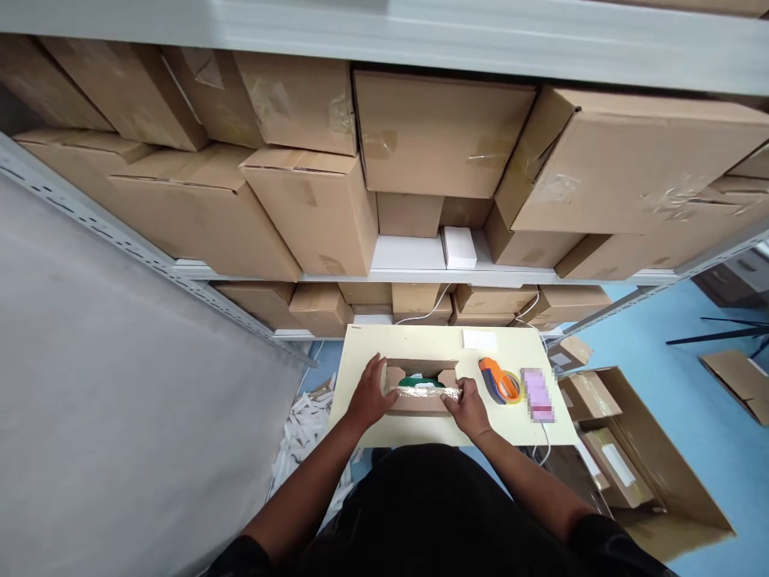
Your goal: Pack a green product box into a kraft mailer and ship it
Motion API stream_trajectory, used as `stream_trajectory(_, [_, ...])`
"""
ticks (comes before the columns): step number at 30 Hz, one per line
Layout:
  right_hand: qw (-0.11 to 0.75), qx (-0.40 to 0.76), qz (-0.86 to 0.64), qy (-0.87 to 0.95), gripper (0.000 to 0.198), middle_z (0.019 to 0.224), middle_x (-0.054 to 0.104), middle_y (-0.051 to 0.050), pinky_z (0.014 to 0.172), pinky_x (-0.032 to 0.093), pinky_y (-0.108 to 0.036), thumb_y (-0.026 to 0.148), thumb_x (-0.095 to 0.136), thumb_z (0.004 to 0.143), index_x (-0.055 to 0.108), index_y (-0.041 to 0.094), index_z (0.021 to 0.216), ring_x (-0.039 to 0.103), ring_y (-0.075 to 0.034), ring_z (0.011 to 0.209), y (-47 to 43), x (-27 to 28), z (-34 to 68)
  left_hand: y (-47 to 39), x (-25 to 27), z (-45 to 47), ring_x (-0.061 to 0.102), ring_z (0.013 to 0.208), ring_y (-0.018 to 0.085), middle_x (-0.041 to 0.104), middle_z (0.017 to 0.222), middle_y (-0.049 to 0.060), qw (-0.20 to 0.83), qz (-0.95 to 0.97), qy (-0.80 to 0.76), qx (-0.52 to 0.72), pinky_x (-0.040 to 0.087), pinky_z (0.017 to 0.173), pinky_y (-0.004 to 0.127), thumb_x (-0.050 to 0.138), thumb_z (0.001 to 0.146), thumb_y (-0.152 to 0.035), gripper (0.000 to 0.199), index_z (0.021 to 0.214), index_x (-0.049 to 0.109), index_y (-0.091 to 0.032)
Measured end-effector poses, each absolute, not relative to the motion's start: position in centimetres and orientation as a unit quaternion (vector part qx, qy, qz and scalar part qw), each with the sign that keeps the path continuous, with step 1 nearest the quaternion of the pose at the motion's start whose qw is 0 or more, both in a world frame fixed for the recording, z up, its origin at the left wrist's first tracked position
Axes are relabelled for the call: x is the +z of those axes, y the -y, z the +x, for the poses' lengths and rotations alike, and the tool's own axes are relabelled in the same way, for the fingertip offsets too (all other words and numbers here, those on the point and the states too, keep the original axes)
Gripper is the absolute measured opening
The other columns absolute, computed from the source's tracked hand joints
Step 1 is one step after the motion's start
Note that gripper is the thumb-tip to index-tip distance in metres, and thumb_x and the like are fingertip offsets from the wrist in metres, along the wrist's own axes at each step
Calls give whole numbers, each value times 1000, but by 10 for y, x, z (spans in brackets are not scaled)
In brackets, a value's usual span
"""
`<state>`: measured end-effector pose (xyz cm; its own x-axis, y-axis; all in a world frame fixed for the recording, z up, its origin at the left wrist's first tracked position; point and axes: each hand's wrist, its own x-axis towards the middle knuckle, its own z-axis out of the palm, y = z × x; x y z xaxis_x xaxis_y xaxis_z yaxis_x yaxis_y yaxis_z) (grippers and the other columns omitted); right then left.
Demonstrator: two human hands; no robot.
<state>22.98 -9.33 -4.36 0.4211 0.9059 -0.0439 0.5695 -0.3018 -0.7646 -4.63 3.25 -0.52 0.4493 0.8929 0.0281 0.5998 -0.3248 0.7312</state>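
A small cardboard box (414,405) lies on the cream tabletop (364,344) with its top open and flaps raised. Inside it shows something green with a white patch (420,382), its kind partly hidden. Shiny clear tape runs along the box's near flap. My left hand (368,394) is closed around the left end, its thumb over the near edge. At the right end, my right hand (469,407) grips the box with thumb in front and fingers curled behind. An orange tape dispenser (497,378) rests to the right of my right hand.
A pixelated pink item (537,395) and a white label or paper (479,340) lie on the table. Shelves (420,252) stacked with cartons stand behind it. A large open carton (673,473) holding boxes is at right; paper scraps (303,429) cover the floor at left.
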Motion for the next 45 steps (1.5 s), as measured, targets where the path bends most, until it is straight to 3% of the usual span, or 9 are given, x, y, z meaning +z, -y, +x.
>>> stream_trajectory(3, [348, 256, -766, 476, 45, 104, 56, -5, 78, 56, -40, 54, 69, 81, 49, 24, 109, 63, -24, 86, 94, -51, 232, -41, 7, -33, 40, 152, 35, 43, 163, 14, 303, 824, -441, 186, 35, 126, 54, 71, 81, -28, 86, 160, 39, -22])
stream_trajectory(7, [362, 252, -755, 485, 35, 98, 55, -3, 78, 54, -38, 49, 70, 82, 47, 26, 94, 61, -22, 84, 92, -51, 229, -31, 6, -19, 47, 146, 37, 68, 136, 13, 246, 874, -401, 124, 25, 128, 62, 61, 93, -30, 45, 136, 66, -24])
stream_trajectory(15, [324, 276, -724, 543, 20, 97, 68, -6, 88, 53, -40, 45, 59, 94, 61, 25, 99, 66, -26, 93, 112, -37, 295, -15, -36, -23, 48, 146, 34, 62, 146, 14, 228, 876, -406, 128, 30, 128, 57, 50, 98, -30, 43, 136, 68, -22])
stream_trajectory(22, [15, 156, -873, 463, 39, 119, 70, -23, 100, 42, -54, 44, 63, 92, 68, 14, 116, 57, -43, 124, 119, -76, 360, -4, -42, -16, 47, 145, 33, 63, 142, 16, 155, 892, -389, 170, 32, 127, 57, 48, 96, -18, 45, 137, 66, -16])
stream_trajectory(27, [-89, 150, -883, 436, 32, 117, 71, -23, 99, 41, -51, 29, 50, 97, 65, 10, 117, 59, -38, 124, 96, -69, 341, 7, -39, -11, 52, 134, 31, 67, 134, 13, 92, 902, -367, 209, 36, 122, 57, 50, 96, -12, 37, 125, 72, -18])
stream_trajectory(31, [73, 284, -861, 415, 32, 94, 74, -10, 82, 48, -37, 45, 56, 91, 67, 18, 105, 68, -29, 91, 96, -28, 336, 6, -37, -12, 59, 115, 28, 71, 121, 12, 98, 903, -366, 202, 43, 112, 50, 51, 98, -16, 33, 123, 73, -20])
stream_trajectory(36, [358, 415, -747, 376, 33, 70, 62, 1, 62, 43, -28, 53, 62, 84, 63, 21, 80, 56, -19, 67, 101, 37, 311, 9, -40, -10, 58, 115, 29, 71, 118, 12, 117, 896, -382, 193, 43, 105, 48, 51, 100, -17, 33, 125, 72, -19])
stream_trajectory(41, [316, 478, -679, 458, 52, 55, 50, 3, 55, 36, -26, 68, 68, 79, 55, 21, 61, 45, -14, 56, 67, 63, 261, 7, -37, -5, 58, 116, 31, 71, 118, 15, 220, 860, -409, 211, 44, 105, 48, 51, 96, -14, 33, 117, 76, -16])
stream_trajectory(45, [255, 484, -668, 505, 53, 54, 50, 3, 54, 36, -26, 70, 69, 77, 58, 21, 60, 47, -13, 55, 40, 49, 235, -11, -22, -14, 63, 110, 29, 74, 111, 13, 434, 730, -451, 273, 48, 103, 46, 51, 94, -22, 30, 106, 79, -17])
